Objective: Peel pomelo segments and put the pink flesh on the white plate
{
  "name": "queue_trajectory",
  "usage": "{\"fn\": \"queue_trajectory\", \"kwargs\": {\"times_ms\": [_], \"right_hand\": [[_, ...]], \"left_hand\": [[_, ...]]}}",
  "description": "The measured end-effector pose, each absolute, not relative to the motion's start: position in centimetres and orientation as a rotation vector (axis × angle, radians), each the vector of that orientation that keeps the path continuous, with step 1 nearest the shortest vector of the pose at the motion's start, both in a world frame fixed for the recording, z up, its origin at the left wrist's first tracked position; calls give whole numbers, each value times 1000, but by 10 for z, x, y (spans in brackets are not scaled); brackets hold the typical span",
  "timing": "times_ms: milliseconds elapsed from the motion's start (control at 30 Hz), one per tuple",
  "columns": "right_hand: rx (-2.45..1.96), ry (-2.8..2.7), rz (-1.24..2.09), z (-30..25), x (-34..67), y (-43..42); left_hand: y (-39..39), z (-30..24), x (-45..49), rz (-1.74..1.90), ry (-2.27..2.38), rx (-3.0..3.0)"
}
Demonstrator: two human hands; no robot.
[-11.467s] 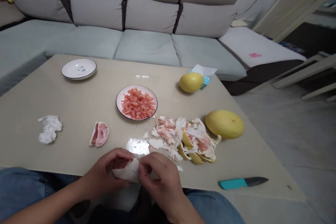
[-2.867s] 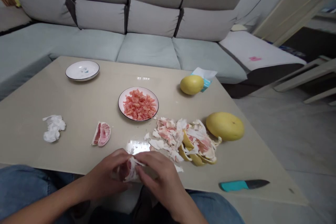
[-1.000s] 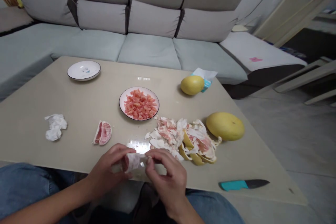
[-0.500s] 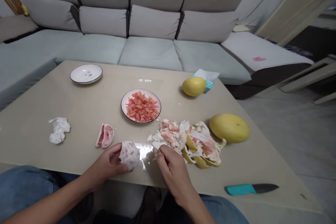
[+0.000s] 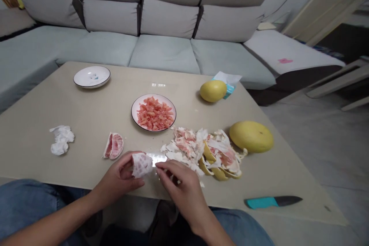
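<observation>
My left hand [image 5: 122, 177] grips a peeled pomelo piece [image 5: 142, 165] with white membrane over pinkish flesh, above the table's near edge. Just right of it, my right hand [image 5: 180, 182] is closed in a pinch, thumb and forefinger tips together; whatever they hold is too small to make out. A small gap separates those fingertips from the pomelo piece. Beyond my left hand lie pomelo segments [image 5: 113, 146] in their membranes. A black-rimmed plate [image 5: 134, 113] holds a heap of pink pomelo flesh [image 5: 155, 114]. Peel and membrane scraps [image 5: 209, 152] are piled beside my right hand.
A turquoise-handled knife [image 5: 263, 202] lies at the near right. Two whole yellow pomelos [image 5: 251, 137] [image 5: 213, 91] sit on the right, the farther beside a tissue pack [image 5: 229, 80]. Crumpled tissue [image 5: 62, 139] and another plate [image 5: 92, 77] are on the left. A sofa [image 5: 164, 52] stands behind.
My right hand has moved left from the peel scraps toward the pomelo piece, its fingers now pinched near it. My left hand keeps its hold. The view has tilted slightly downward.
</observation>
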State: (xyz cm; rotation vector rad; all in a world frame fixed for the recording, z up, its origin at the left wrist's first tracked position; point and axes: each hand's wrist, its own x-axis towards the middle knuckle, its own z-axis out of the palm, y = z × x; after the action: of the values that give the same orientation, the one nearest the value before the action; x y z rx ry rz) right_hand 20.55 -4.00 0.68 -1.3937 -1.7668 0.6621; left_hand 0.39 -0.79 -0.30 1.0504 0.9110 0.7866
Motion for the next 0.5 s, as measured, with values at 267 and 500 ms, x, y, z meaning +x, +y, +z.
{"fn": "queue_trajectory", "kwargs": {"times_ms": [267, 500], "right_hand": [[-1370, -1660, 604, 0, 180, -50], [-1492, -1672, 434, -8, 174, -53]], "left_hand": [[-23, -9, 7, 837, 1153, 1531], [-31, -16, 12, 921, 1216, 1713]]}}
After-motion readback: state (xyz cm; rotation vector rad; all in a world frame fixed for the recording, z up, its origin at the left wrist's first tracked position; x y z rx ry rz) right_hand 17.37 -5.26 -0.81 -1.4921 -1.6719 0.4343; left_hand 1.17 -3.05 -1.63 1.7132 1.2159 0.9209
